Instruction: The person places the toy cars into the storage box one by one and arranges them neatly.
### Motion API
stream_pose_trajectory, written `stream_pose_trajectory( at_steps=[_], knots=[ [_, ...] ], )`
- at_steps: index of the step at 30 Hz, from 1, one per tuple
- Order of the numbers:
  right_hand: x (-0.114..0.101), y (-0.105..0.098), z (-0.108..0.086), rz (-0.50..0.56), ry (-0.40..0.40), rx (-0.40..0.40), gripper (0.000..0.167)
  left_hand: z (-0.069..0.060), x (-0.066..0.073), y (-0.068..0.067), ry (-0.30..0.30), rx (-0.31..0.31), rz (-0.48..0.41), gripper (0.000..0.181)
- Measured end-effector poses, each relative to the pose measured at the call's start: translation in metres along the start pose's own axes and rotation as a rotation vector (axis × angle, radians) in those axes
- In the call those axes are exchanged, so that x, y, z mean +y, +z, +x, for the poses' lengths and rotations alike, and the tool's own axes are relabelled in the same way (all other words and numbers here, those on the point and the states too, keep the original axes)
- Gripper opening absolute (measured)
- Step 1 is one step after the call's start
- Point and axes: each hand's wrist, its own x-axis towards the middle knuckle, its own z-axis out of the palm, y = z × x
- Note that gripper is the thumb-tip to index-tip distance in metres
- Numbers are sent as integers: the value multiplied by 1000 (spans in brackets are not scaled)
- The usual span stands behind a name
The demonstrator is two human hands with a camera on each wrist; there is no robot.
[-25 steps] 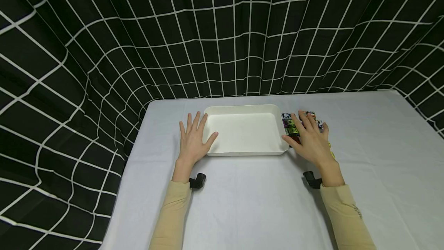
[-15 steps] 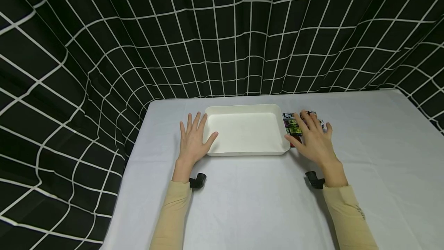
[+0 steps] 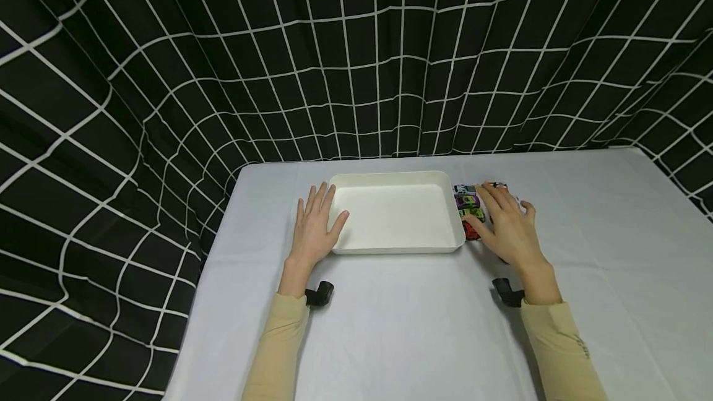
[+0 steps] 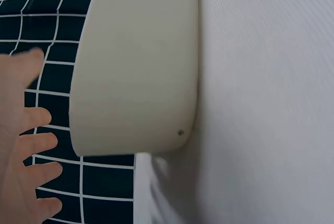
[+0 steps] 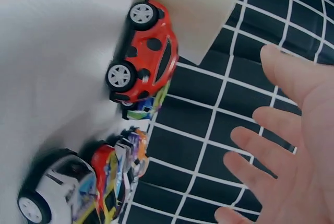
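Note:
My left hand [image 3: 313,237] is spread at the left side of a white rectangular tray [image 3: 395,218], thumb over its rim; it holds nothing. In the left wrist view its fingers stand apart from the tray wall [image 4: 135,67]. My right hand [image 3: 511,231] hovers over toy cars right of the tray, fingers loosely bent and gripping nothing. Nearest its thumb is a red toy car [image 3: 471,231] with black spots, clearer in the right wrist view. Beyond it are a green car [image 3: 473,214], a purple one [image 3: 469,202] and a grey one [image 3: 465,189]. Other cars are partly hidden under the hand.
In the right wrist view a white toy car [image 5: 62,185] and several colourful ones stand in a second row. A white cloth [image 3: 401,327] covers the table. A black curtain with a white grid [image 3: 390,79] hangs behind and at both sides.
My right hand has shifted slightly to the right over the cars, and its fingers have drawn in a little. The left hand has stayed nearly still by the tray.

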Motion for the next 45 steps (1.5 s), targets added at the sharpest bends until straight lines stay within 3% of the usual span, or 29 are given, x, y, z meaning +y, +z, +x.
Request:
stream_pose_trajectory(
  at_steps=[6,10,17,22,24,27,31,35,45],
  knots=[
    [7,-10,0,-3,-42,74,49,3,1,-2,-7,66,-144,56],
    [17,-17,-7,-22,-110,107,40,2,-1,-3,-64,97,-237,49],
    [41,-25,-32,-15,-205,76,35,1,-7,5,-189,117,-384,36],
    [56,-31,-48,14,-265,82,26,-1,-8,11,-196,138,-461,31],
    [60,-32,-53,25,-290,89,18,-1,-9,13,-193,138,-477,30],
    [65,-31,-60,36,-314,78,27,-2,-10,14,-199,139,-489,29],
    [67,-30,-67,32,-296,17,20,-3,-12,15,-212,131,-488,28],
    [67,-30,-70,22,-267,-43,37,-4,-12,16,-232,122,-502,27],
    [71,-27,-69,4,-276,-87,41,-5,-14,18,-223,126,-526,25]
  ],
)
